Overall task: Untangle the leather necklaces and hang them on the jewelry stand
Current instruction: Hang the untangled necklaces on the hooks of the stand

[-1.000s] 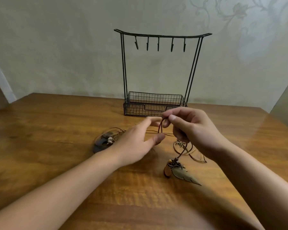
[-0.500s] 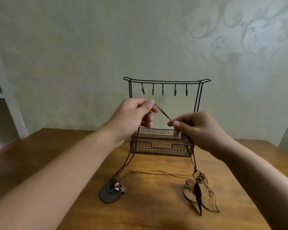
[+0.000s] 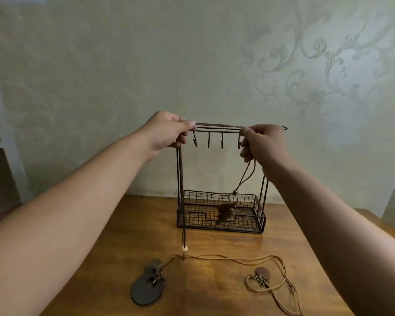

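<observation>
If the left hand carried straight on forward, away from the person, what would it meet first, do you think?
Probably the top bar of the jewelry stand: the left hand, pinching the dark cord, appears level with the bar's left end. Depth is unclear from one view, so it may already be close or touching.

You are looking at a jewelry stand (image 3: 221, 221) standing upright at the table's (image 3: 105, 247) far side, its hooks (image 3: 208, 142) hanging under the top bar. Both hands are blocking the bar's ends: your left hand (image 3: 167, 133) and right hand (image 3: 263, 142) are stretching a dark cord (image 3: 217, 125) along it. Cord strands are hanging down on each side, and tan necklaces (image 3: 237, 262) are lying across the near tabletop.
</observation>
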